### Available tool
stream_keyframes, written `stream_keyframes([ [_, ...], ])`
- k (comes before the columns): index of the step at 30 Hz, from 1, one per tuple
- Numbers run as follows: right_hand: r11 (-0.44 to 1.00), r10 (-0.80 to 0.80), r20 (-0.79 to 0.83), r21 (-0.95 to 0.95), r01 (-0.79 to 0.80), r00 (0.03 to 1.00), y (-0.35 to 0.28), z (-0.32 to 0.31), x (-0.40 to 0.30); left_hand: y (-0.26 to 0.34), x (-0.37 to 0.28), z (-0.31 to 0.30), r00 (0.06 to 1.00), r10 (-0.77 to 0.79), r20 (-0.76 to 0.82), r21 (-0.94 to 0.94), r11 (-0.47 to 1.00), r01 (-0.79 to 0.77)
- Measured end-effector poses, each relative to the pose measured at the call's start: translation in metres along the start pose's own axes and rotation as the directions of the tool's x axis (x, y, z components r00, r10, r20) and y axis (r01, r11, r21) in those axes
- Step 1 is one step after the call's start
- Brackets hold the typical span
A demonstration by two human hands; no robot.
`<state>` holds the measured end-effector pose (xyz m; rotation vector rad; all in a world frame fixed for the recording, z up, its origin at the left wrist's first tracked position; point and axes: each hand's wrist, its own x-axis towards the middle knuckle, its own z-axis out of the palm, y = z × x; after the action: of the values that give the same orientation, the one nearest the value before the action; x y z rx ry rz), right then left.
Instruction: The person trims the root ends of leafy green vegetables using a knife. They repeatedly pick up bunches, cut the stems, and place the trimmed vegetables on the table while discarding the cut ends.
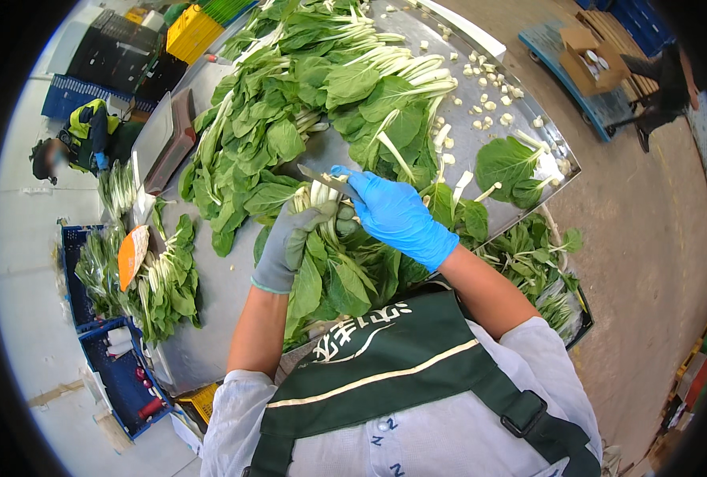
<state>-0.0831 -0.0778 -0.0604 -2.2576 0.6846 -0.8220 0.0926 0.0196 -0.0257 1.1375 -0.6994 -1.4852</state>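
Note:
My left hand (291, 238), in a grey work glove, grips a bunch of leafy greens (332, 268) by its pale stems, leaves hanging toward me. In a blue disposable glove, my right hand (392, 211) holds a knife (328, 180) whose blade lies across the stem ends of that bunch. Beyond both hands a large heap of leafy greens (305, 83) covers much of the steel table (213, 286). Several cut stem ends (487, 107) are scattered at the table's right side. Two loose leaves (505, 170) lie near the right corner.
Bundled greens (162, 280) lie at the left, beside an orange-and-white packet (133, 256). A weighing scale (168, 137) stands behind them. Blue crates (118, 369) adjoin the left edge. More greens (532, 256) fill a container at right. A person (85, 140) works far left; a blue cart (592, 107) carries boxes.

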Motion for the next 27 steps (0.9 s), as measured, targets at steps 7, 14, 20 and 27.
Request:
stream_keyframes([
  [7, 0.820, 0.271, 0.056, 0.510, -0.261, 0.961, 0.016, 0.006, 0.001, 0.022, -0.002, 0.029, 0.991, -0.109, -0.081, 0.002, 0.994, 0.110],
  [14, 0.833, 0.132, 0.345, 0.470, -0.292, 0.929, 0.004, -0.012, 0.005, 0.047, -0.013, 0.024, 0.963, -0.214, -0.164, 0.400, 0.878, 0.263],
  [20, 0.839, 0.268, 0.314, 0.389, -0.381, 0.911, 0.057, -0.069, -0.014, 0.074, -0.024, -0.001, 0.981, -0.077, -0.176, 0.837, 0.514, 0.190],
  [27, 0.873, 0.322, 0.137, 0.341, -0.349, 0.937, 0.027, -0.063, -0.001, -0.044, 0.031, -0.066, 0.930, 0.065, 0.363, 0.924, -0.153, -0.350],
])
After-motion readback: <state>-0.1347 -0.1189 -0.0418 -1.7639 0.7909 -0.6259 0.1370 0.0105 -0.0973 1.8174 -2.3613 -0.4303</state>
